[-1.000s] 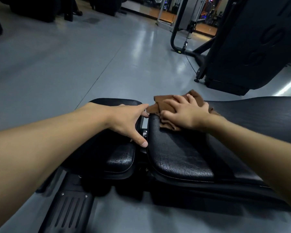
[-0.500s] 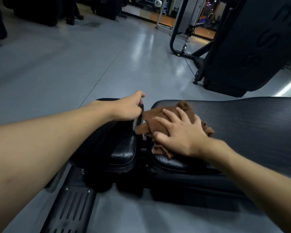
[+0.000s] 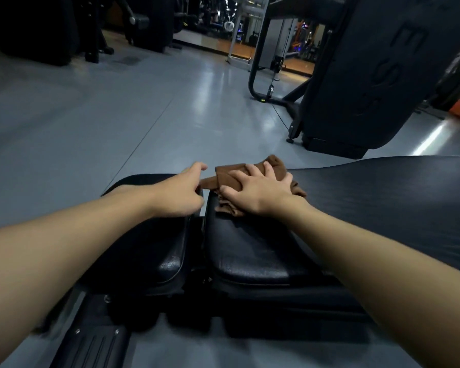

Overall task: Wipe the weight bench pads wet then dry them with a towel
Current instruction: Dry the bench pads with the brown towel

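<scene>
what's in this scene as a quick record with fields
left hand: rests on the seat pad at the gap; grip unclear
right hand: flat and spread, pressing the brown cloth
brown cloth: bunched on the long pad, at its end by the gap
long pad: black, runs off to the right
seat pad: black, smaller, left of the gap
background: grey floor, dark gym machine

Left hand (image 3: 178, 193) curled; right hand (image 3: 260, 193) flat, palm down.

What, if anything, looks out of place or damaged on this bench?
Nothing stands out. The cloth lies bunched under the right hand on the long pad, one corner reaching over the gap toward the left hand on the small pad. No tears or spills show.
</scene>
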`<state>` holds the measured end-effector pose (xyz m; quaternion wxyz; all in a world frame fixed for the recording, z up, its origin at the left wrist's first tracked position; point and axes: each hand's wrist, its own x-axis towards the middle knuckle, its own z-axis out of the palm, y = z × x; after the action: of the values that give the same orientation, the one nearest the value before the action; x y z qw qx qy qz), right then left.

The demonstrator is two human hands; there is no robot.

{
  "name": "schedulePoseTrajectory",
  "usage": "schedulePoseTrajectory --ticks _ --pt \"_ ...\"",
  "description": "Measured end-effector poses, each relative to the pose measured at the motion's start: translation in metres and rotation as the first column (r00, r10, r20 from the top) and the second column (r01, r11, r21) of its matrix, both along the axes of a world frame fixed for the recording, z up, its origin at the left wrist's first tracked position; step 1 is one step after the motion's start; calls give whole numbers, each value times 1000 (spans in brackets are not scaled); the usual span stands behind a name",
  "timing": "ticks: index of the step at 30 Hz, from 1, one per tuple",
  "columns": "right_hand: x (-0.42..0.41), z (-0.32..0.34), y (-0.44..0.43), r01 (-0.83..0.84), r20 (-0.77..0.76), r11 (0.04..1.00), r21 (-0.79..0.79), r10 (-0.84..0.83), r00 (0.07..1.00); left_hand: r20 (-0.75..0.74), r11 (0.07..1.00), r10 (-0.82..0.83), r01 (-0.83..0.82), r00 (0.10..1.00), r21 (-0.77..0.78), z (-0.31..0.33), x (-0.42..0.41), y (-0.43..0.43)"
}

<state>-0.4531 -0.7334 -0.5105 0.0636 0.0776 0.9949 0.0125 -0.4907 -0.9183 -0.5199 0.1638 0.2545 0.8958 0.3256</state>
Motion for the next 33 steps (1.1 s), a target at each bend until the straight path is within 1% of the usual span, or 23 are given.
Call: schedulePoseTrajectory --ticks 2,5,7,10,14,20,25,27,30,33 --pt "-19 0 9 2 -2 1000 -2 -2 1000 -83 998 -33 29 996 -51 5 5 5" --pt "-20 0 25 -40 -44 999 -1 40 998 -110 988 -96 81 989 -130 13 15 19" --pt "-15 2 43 -65 -75 998 13 65 995 -160 977 -146 117 976 -176 18 19 32" --pt "-3 8 82 -55 -91 998 28 57 994 -200 961 -204 158 958 -227 25 30 63" --pt "14 21 147 -23 -105 999 36 26 994 -177 924 -270 202 947 -325 30 44 120" --pt "43 51 262 90 -100 996 24 -87 991 -121 869 -375 303 919 -391 58 69 226" --pt "69 81 363 235 -77 971 44 -232 970 -128 864 -414 344 901 -368 80 101 319" --pt "76 89 393 271 -78 961 52 -267 961 -94 855 -419 357 903 -377 84 109 349" --pt "83 97 426 310 -77 950 42 -306 949 -27 837 -390 342 921 -428 82 105 370" --pt "90 107 451 349 -79 937 25 -346 935 10 839 -356 324 935 -436 82 101 369"
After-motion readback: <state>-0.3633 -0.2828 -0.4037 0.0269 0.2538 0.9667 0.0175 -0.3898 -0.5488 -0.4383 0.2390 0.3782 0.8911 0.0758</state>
